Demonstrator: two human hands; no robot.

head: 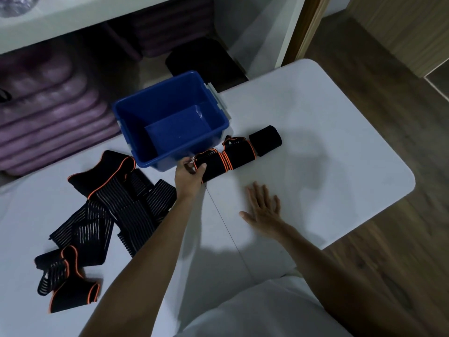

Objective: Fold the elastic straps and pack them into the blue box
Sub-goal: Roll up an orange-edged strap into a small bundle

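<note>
A folded black elastic strap with orange trim [239,152] lies on the white table [328,142], right beside the blue box [145,152]. My left hand [189,172] grips the strap's near-left end, fingers curled round it. My right hand [264,206] lies flat on the table with fingers spread, holding nothing, a short way nearer than the strap. The blue box stands open and nothing shows inside it. A loose pile of unfolded black straps with white stripes and orange edges [116,203] spreads over the table's left side, with another strap [65,280] nearer to me.
Behind the table, stacked purple mats [48,113] fill a low white shelf, and a black item [204,59] sits beside them. The table's rounded right edge [410,176] drops to a wooden floor [388,239]. My white clothing shows at the bottom.
</note>
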